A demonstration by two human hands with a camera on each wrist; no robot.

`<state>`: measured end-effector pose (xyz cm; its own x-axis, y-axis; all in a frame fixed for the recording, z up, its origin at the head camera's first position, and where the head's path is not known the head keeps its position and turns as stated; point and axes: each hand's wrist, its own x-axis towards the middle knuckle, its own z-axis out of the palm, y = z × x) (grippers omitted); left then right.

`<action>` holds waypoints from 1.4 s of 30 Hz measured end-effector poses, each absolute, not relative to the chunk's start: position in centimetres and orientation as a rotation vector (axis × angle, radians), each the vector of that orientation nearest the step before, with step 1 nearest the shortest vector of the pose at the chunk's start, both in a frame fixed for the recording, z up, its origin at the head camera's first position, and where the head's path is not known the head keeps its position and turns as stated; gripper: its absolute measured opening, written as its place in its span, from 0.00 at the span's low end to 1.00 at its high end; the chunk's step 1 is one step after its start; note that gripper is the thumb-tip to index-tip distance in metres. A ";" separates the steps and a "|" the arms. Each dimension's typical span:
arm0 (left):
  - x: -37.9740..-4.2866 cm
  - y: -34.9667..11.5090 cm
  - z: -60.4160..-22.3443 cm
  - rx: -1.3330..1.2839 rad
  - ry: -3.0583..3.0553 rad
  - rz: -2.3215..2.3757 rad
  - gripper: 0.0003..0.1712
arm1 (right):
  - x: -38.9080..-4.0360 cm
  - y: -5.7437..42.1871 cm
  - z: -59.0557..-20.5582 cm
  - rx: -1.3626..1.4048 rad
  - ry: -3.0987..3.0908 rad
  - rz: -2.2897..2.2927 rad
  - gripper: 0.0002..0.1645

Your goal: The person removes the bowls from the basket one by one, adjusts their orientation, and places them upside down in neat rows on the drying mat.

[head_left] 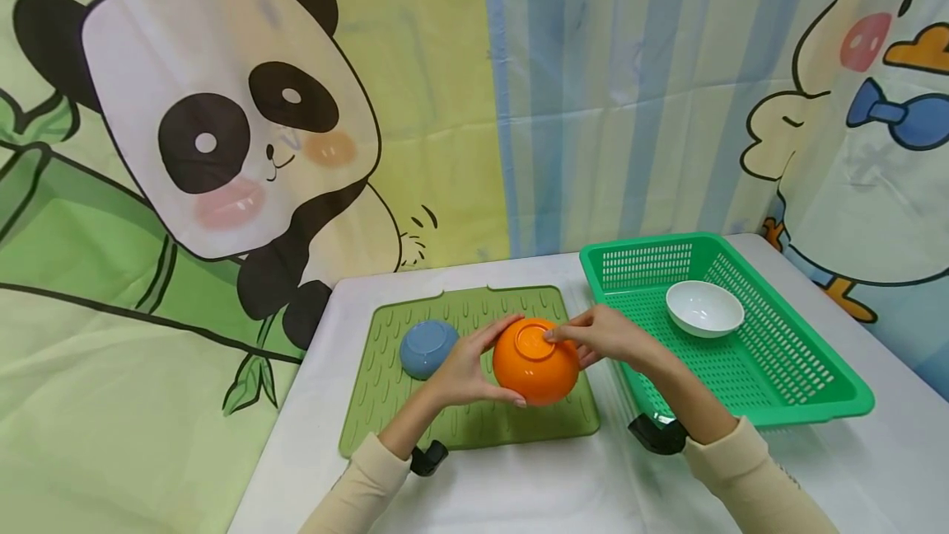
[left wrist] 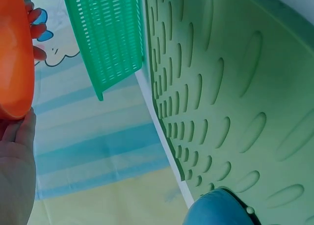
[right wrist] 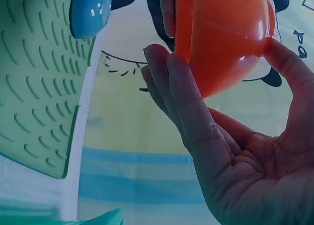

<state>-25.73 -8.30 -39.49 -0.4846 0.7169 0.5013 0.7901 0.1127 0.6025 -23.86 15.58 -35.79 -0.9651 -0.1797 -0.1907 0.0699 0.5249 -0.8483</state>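
Above the green drying mat (head_left: 511,427), an orange bowl (head_left: 539,373) is held between both hands with its base turned up toward the head camera. My left hand (head_left: 469,371) grips the bowl's left side, thumb low and fingers at the upper edge. From the right, my right hand (head_left: 610,334) pinches it: the thumb (right wrist: 289,63) presses by the foot ring while the fingers (right wrist: 189,92) lie along the rim. A blue bowl (head_left: 428,350) rests upside down on the mat, left of the left hand.
A green perforated basket (head_left: 804,336) stands to the right, partly behind the right forearm. Inside it sits a white bowl (head_left: 703,311), its opening upward. A patterned curtain (head_left: 430,105) hangs behind the white table (head_left: 563,493).
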 end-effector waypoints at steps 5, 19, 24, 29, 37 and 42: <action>-25.4 -8.3 -39.0 -1.534 -2.294 -1.322 0.57 | -23.8 15.6 -35.7 -0.093 2.509 -1.420 0.30; -26.1 -8.8 -39.6 -1.453 -2.190 -1.412 0.54 | -23.8 15.2 -36.4 -0.412 2.644 -1.443 0.45; -27.5 -9.1 -41.3 -1.413 -2.178 -1.440 0.56 | -23.4 15.0 -37.6 -0.817 2.778 -1.414 0.56; -28.3 -9.5 -42.3 -1.393 -2.191 -1.455 0.56 | -22.8 14.4 -38.9 -0.985 2.939 -1.325 0.65; -28.1 -9.7 -42.3 -1.373 -2.210 -1.468 0.56 | -22.8 13.7 -39.7 -1.074 2.958 -1.429 0.57; -27.2 -9.8 -40.8 -1.368 -2.218 -1.465 0.55 | -23.1 13.4 -40.1 -1.075 2.955 -1.456 0.57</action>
